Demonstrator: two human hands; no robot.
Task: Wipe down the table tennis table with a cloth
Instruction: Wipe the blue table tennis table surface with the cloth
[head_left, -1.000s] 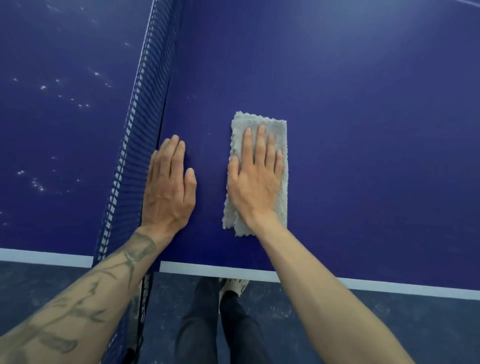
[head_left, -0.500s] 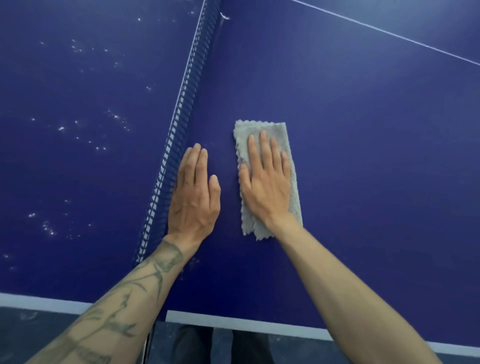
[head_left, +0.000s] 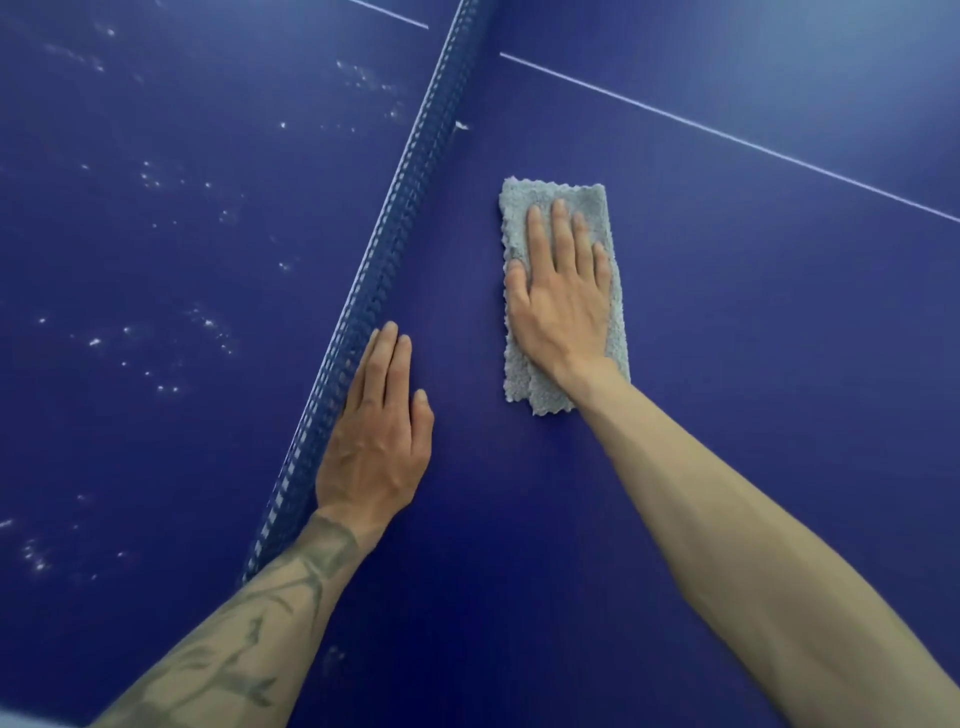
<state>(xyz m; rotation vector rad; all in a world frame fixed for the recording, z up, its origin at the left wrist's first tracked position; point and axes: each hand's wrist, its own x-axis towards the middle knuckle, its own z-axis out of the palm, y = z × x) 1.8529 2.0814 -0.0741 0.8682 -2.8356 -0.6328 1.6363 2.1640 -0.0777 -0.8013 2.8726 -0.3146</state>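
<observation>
Presses the right hand (head_left: 561, 306), fingers straight and slightly spread, flat onto the grey cloth (head_left: 550, 191). Fluffy, nubby pile; folded into a long narrow strip, wavy-cut edges, layers showing at the near end. Lies on the blue bench (head_left: 727, 338), near the net (head_left: 395, 244) but apart from it. Rests the left hand (head_left: 376, 431) flat, fingers together, against the net's foot.

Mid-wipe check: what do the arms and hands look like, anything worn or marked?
The left hand and right hand are bare: no gloves, rings or watch show. No sleeves reach the forearms. The left forearm carries a dark tattoo of branching lines, with a band at the wrist; the right forearm is unmarked.
</observation>
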